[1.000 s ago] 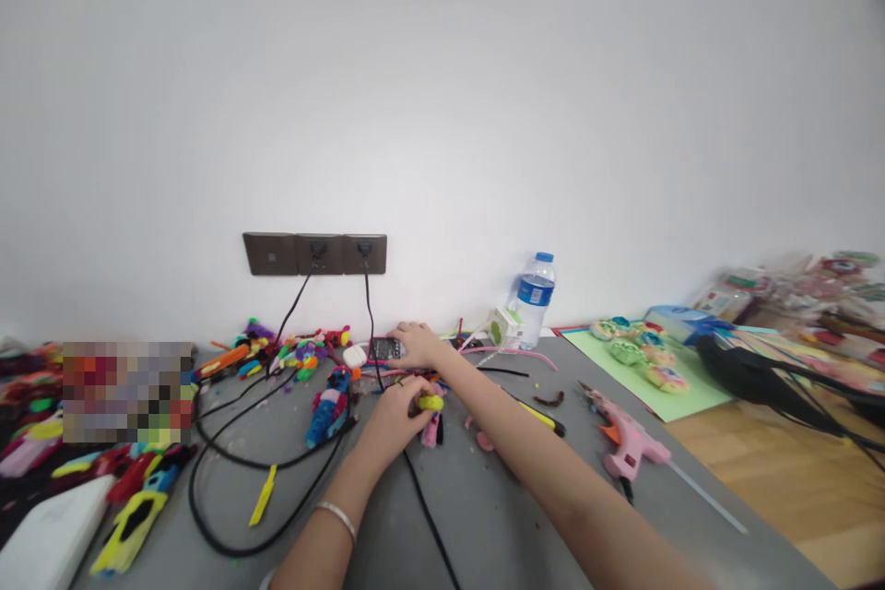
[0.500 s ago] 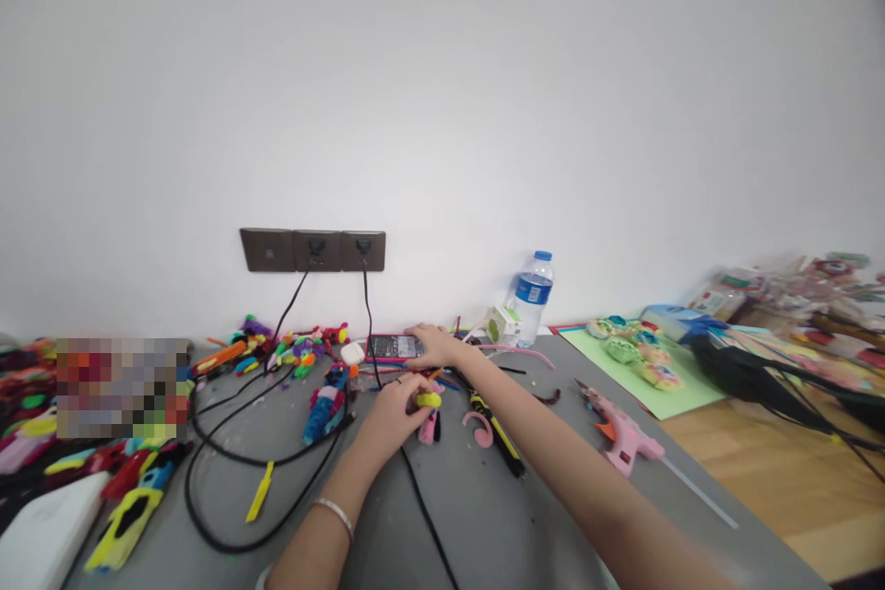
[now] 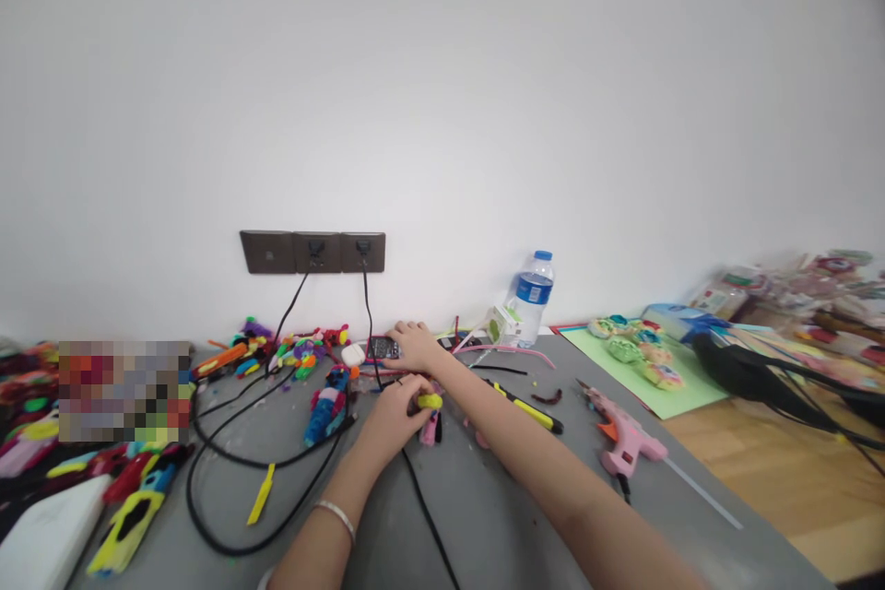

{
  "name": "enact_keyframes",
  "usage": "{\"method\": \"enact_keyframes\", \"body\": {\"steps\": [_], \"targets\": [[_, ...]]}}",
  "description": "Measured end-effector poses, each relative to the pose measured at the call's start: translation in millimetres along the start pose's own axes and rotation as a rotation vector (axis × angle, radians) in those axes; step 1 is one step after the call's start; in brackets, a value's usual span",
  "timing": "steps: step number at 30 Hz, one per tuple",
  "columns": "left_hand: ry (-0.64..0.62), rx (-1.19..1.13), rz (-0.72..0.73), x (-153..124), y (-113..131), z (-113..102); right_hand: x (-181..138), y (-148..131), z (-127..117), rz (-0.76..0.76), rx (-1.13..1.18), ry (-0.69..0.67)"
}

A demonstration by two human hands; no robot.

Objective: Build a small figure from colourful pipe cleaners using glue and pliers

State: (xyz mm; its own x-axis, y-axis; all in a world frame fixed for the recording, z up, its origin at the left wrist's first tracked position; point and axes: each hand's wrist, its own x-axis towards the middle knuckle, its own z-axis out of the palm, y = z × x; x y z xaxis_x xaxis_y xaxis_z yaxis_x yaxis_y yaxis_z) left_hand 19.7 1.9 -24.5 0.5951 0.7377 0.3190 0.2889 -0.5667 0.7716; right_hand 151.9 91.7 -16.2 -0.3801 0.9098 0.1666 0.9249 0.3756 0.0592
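Observation:
My left hand is closed around a small fuzzy pipe-cleaner figure with a yellow top and a pink body. Part of the figure is hidden by my fingers. Farther back, my right hand lies over a phone, its fingers stretched out and apart on the screen. Right of my right forearm lies a yellow-and-black utility knife, partly covered by the arm. A pink curled piece peeks out beside the same forearm. A blue fuzzy figure rests left of my left hand.
A pink glue gun with a clear stick lies at right. Black cables loop across the left. A water bottle stands by the wall, next to a small box. Green paper holds several flower-like pieces.
My right hand has shifted left over the phone. The utility knife now lies farther right and at a flatter angle. My left hand still holds the fuzzy figure in nearly the same spot.

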Motion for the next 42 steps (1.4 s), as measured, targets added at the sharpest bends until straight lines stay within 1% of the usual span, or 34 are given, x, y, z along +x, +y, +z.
{"method": "enact_keyframes", "body": {"steps": [6,13,33,42], "targets": [[-0.002,0.005,-0.012,0.2,-0.3,0.0,2.2,2.2,0.6,-0.035,-0.022,-0.019],[-0.012,-0.008,-0.016,0.2,2.0,-0.8,-1.3,5.6,0.5,-0.025,0.003,-0.021],[-0.005,0.016,-0.006,0.4,0.8,0.7,-5.3,5.5,5.7,-0.011,0.077,0.038],[-0.006,-0.005,0.001,0.4,0.0,0.4,-9.4,12.3,2.5,-0.077,0.117,0.018]]}}
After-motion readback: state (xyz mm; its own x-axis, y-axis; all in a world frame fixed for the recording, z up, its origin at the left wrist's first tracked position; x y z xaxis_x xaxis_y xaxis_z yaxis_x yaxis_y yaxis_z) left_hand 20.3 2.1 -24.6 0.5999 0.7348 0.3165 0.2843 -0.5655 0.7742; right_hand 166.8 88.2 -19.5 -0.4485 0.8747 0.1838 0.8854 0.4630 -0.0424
